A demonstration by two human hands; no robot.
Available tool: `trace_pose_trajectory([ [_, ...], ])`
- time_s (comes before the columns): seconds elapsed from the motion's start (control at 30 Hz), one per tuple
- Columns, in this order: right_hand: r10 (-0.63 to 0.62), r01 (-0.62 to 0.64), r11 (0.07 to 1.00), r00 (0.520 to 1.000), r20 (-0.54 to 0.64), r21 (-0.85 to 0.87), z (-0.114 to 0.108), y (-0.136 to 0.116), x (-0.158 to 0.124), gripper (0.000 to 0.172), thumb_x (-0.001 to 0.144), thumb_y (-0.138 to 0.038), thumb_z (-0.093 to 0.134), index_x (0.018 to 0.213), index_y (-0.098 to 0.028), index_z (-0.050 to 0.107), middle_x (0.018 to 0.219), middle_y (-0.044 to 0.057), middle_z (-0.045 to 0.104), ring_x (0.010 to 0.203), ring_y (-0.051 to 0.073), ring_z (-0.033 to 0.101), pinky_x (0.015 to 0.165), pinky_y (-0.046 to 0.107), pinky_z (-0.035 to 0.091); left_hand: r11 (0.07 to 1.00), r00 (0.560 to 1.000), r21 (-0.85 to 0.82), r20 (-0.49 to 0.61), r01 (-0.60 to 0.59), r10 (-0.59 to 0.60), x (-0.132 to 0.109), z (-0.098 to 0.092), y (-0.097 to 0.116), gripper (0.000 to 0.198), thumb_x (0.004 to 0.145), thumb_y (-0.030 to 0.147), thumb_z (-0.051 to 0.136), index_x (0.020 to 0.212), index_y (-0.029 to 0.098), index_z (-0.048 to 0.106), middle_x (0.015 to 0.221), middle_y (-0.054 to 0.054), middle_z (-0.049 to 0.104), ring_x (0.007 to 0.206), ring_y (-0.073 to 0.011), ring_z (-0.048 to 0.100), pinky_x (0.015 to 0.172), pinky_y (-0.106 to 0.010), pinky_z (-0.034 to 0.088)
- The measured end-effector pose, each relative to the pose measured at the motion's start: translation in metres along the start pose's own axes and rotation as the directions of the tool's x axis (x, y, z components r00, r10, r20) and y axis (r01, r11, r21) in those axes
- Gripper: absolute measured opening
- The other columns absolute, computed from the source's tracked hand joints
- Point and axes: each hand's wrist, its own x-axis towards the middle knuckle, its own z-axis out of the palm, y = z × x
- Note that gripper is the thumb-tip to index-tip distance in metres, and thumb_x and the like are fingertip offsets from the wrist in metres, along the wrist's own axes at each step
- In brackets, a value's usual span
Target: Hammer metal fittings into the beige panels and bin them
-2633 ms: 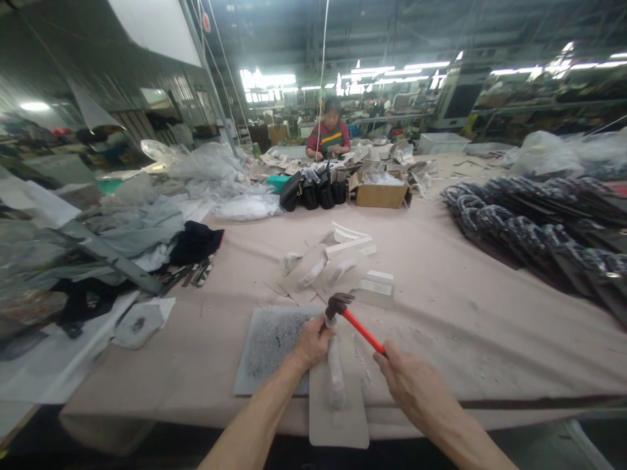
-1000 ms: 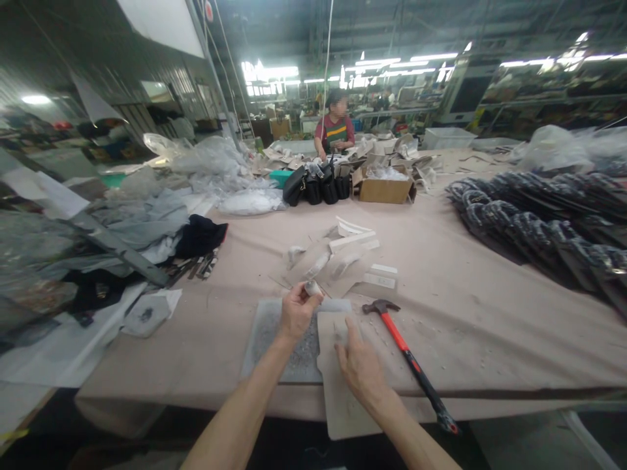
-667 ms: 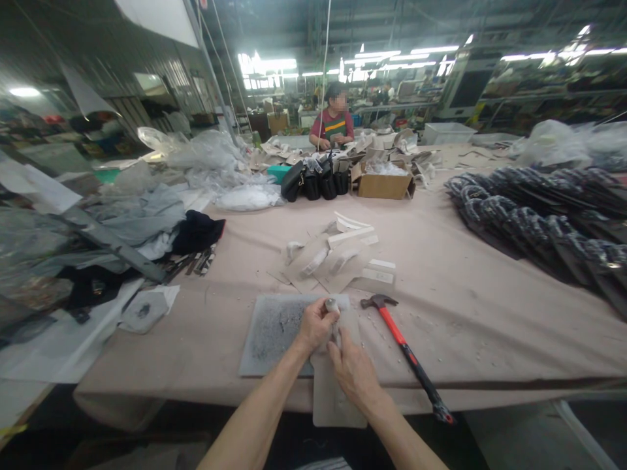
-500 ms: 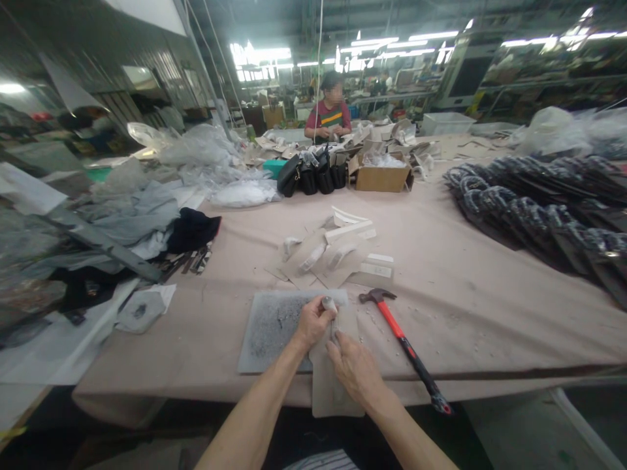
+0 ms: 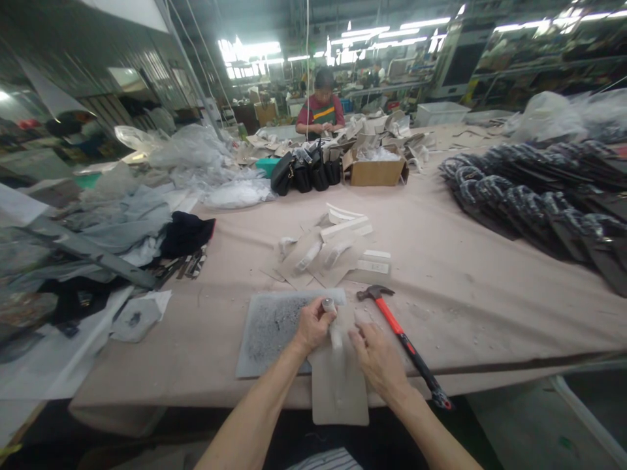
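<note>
A flat beige panel point(image 5: 337, 391) with a pale, plastic-wrapped handle strip along its middle lies at the table's front edge, its lower end overhanging. My left hand point(image 5: 313, 324) is closed on the strip's upper end, where a small round metal piece shows. At the panel's right edge is my right hand point(image 5: 377, 356), its fingers loosely bent and apart, with nothing visible in them; whether the fingertips touch the panel is unclear. Left of the panel, partly under my left forearm, sits a grey worn slab point(image 5: 269, 333). A claw hammer point(image 5: 392, 320) with a red and black handle rests to the right.
Similar beige pieces point(image 5: 328, 251) are heaped beyond the slab. Farther back stand black bags point(image 5: 306, 173) and a cardboard box point(image 5: 375, 173). Dark wrapped-handle pieces point(image 5: 533, 196) are stacked right; plastic-wrapped goods point(image 5: 132, 202) crowd the left. A person point(image 5: 321, 111) works across the table.
My right hand has come off the handle strip and moved right to the panel's edge, uncovering the strip. My left hand keeps its hold. The view has shifted slightly.
</note>
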Motion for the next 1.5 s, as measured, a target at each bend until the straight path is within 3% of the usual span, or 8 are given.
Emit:
trace_pose_trajectory([
  [0.17, 0.217, -0.230, 0.935, 0.973, -0.079, -0.269, -0.030, 0.047, 0.011, 0.027, 0.090, -0.026, 0.050, 0.110, -0.010, 0.060, 0.113, 0.021, 0.058, 0.103, 0.033, 0.055, 0.085, 0.042, 0.042, 0.984, 0.996, 0.162, 0.058, -0.078, 0.069, -0.003, -0.001, 0.007, 0.016, 0.080, 0.019, 0.060, 0.094, 0.018, 0.068, 0.085, -0.003, 0.069, 0.078, -0.0183, 0.062, 0.072, -0.025, 0.045],
  [0.53, 0.328, -0.414, 0.889, 0.873, 0.360, 0.195, -0.056, 0.039, 0.017, 0.020, 0.088, -0.033, 0.035, 0.071, -0.023, 0.040, 0.057, -0.004, 0.046, 0.042, 0.012, 0.045, 0.043, 0.024, 0.038, 0.961, 0.986, 0.233, 0.104, -0.150, 0.129, -0.006, -0.001, 0.006, 0.010, 0.080, 0.015, 0.058, 0.086, 0.018, 0.066, 0.076, -0.001, 0.062, 0.073, -0.0165, 0.056, 0.070, -0.025, 0.041],
  [0.73, -0.051, 0.056, 0.998, 0.993, -0.106, 0.041, -0.077, -0.004, -0.005, 0.028, 0.094, -0.046, 0.035, 0.080, -0.023, 0.045, 0.058, 0.000, 0.051, 0.049, 0.015, 0.046, 0.050, 0.027, 0.026, 0.963, 0.983, 0.214, 0.112, -0.166, 0.144, -0.007, -0.001, 0.007, 0.011, 0.082, 0.016, 0.057, 0.087, 0.018, 0.066, 0.078, -0.001, 0.063, 0.073, -0.0165, 0.057, 0.071, -0.026, 0.042],
  [0.97, -0.168, 0.173, 0.951, 0.985, 0.040, -0.257, -0.110, -0.030, -0.002, 0.019, 0.094, -0.032, 0.040, 0.080, -0.022, 0.049, 0.054, 0.000, 0.052, 0.044, 0.014, 0.042, 0.048, 0.029, 0.016, 0.959, 0.984, 0.233, 0.107, -0.161, 0.140, -0.007, 0.000, 0.007, 0.008, 0.080, 0.015, 0.057, 0.081, 0.018, 0.064, 0.073, 0.000, 0.061, 0.070, -0.0161, 0.054, 0.067, -0.025, 0.039],
  [1.1, -0.273, 0.222, 0.962, 0.812, -0.515, -0.159, -0.142, -0.055, -0.003, 0.029, 0.098, -0.044, 0.039, 0.079, -0.023, 0.045, 0.051, -0.004, 0.043, 0.042, 0.013, 0.038, 0.047, 0.027, 0.023, 0.961, 0.982, 0.217, 0.111, -0.174, 0.152, -0.007, -0.001, 0.002, 0.011, 0.081, 0.017, 0.058, 0.085, 0.019, 0.067, 0.077, -0.001, 0.063, 0.073, -0.0168, 0.056, 0.071, -0.025, 0.040],
  [1.17, -0.271, 0.239, 0.962, 0.760, -0.590, -0.134, -0.132, -0.054, -0.008, 0.028, 0.099, -0.042, 0.038, 0.079, -0.023, 0.045, 0.051, -0.003, 0.045, 0.042, 0.013, 0.041, 0.046, 0.027, 0.025, 0.962, 0.985, 0.219, 0.099, -0.162, 0.143, -0.006, -0.001, 0.000, 0.013, 0.080, 0.017, 0.058, 0.089, 0.019, 0.068, 0.079, -0.001, 0.064, 0.074, -0.0169, 0.056, 0.071, -0.026, 0.041],
  [1.3, -0.250, 0.231, 0.952, 0.965, -0.074, -0.200, -0.081, -0.024, -0.023, 0.026, 0.095, -0.031, 0.035, 0.074, -0.023, 0.047, 0.049, 0.000, 0.050, 0.039, 0.016, 0.043, 0.045, 0.030, 0.019, 0.965, 0.985, 0.209, 0.106, -0.157, 0.137, -0.006, 0.000, 0.001, 0.015, 0.079, 0.017, 0.058, 0.088, 0.018, 0.071, 0.077, -0.003, 0.066, 0.072, -0.0178, 0.058, 0.072, -0.027, 0.043],
  [1.5, -0.013, 0.026, 0.999, 0.966, 0.257, -0.048, -0.060, 0.010, -0.019, 0.028, 0.098, -0.038, 0.033, 0.082, -0.022, 0.049, 0.063, 0.001, 0.060, 0.057, 0.018, 0.055, 0.053, 0.028, 0.032, 0.981, 0.989, 0.150, 0.098, -0.126, 0.112, -0.005, -0.001, 0.007, 0.028, 0.077, 0.017, 0.060, 0.102, 0.020, 0.072, 0.083, -0.002, 0.069, 0.075, -0.0193, 0.060, 0.074, -0.028, 0.046],
])
